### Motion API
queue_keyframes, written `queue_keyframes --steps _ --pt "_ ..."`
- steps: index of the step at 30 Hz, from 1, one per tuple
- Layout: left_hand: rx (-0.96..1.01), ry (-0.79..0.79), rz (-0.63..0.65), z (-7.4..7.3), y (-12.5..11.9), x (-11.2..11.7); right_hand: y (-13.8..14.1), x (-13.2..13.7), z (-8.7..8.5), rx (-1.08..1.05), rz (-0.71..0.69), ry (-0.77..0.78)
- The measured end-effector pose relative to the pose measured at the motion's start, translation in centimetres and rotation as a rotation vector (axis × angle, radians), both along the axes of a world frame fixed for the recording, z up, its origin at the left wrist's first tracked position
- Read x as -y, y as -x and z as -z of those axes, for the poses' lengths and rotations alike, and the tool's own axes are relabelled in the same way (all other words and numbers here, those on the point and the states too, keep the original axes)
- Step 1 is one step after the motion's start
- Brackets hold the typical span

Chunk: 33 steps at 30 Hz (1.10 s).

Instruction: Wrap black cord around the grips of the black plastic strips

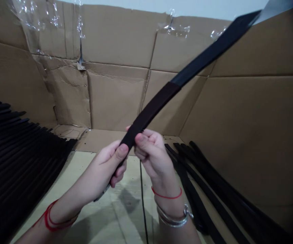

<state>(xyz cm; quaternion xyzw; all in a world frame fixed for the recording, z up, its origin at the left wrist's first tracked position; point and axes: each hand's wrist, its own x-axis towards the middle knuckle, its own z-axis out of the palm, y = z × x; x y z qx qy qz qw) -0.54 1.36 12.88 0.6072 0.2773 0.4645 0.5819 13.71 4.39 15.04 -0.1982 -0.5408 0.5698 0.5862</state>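
Observation:
A long black strip (177,84) runs from my hands up to the top right corner; its lower stretch is wrapped in a dull dark sleeve, its upper part is smooth and glossy. My left hand (108,166) is closed round the strip's lower end, thumb on top. My right hand (153,150) pinches the same strip just beside it, fingers curled. Both wrists carry red thread; the right also has a silver bangle (173,218).
A stack of black strips (16,159) lies fanned out at the left. Several loose black strips (212,189) lie at the right on the floor. Cardboard walls (116,67) with torn clear tape enclose the pale work surface (126,210).

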Motion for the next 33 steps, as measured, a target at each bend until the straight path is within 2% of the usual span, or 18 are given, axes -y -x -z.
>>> queue_keyframes --steps 3,7,9,12,13,15,16,17,18,19,21,22,23,24,27,30,33 --pt "-0.021 0.030 0.076 0.1 -0.3 0.3 -1.1 0.2 -0.3 0.000 0.043 -0.072" --pt "-0.024 0.010 0.062 0.0 -0.4 0.3 -1.4 -0.2 -0.1 -0.013 0.048 -0.076" --pt "-0.022 -0.001 0.037 -0.1 -0.2 0.4 -1.1 -0.7 0.2 -0.038 0.015 -0.075" --pt "0.045 0.009 0.016 -0.3 0.2 0.4 -0.7 -1.1 0.7 -0.052 -0.116 -0.104" --pt "0.096 0.048 0.080 -0.3 0.4 0.4 -0.5 -1.0 0.7 -0.043 -0.161 -0.115" --pt "0.232 0.179 0.356 -0.2 0.7 0.1 -0.3 -0.6 0.7 -0.003 -0.218 -0.117" --pt "0.290 0.245 0.521 0.0 0.7 -0.1 -0.2 -0.3 0.6 0.027 -0.208 -0.111" --pt "0.315 0.281 0.627 0.1 0.7 -0.4 -0.1 0.1 0.4 0.061 -0.164 -0.109" --pt "0.300 0.267 0.636 0.3 0.6 -0.7 0.0 0.4 0.2 0.097 -0.085 -0.110" --pt "0.247 0.209 0.532 0.4 0.5 -1.0 0.1 0.6 0.0 0.126 0.017 -0.115" --pt "0.087 0.031 0.122 0.6 0.3 -1.5 0.1 0.8 -0.3 0.151 0.200 -0.133" --pt "0.020 -0.038 -0.047 0.7 0.3 -1.6 0.0 0.7 -0.4 0.154 0.223 -0.134" --pt "-0.018 -0.066 -0.133 0.6 0.3 -1.6 -0.2 0.5 -0.4 0.160 0.186 -0.125" --pt "-0.025 -0.050 -0.128 0.6 0.4 -1.6 -0.4 0.3 -0.4 0.162 0.114 -0.115" --pt "0.088 0.123 0.132 0.4 0.8 -1.6 -0.7 -0.4 0.0 0.119 -0.069 -0.096" --pt "0.241 0.229 0.358 0.7 1.0 -1.9 -0.3 -0.7 0.6 0.017 -0.035 -0.103" --pt "0.302 0.344 0.682 0.9 1.1 -2.4 0.3 -0.4 0.8 0.050 -0.106 -0.092"
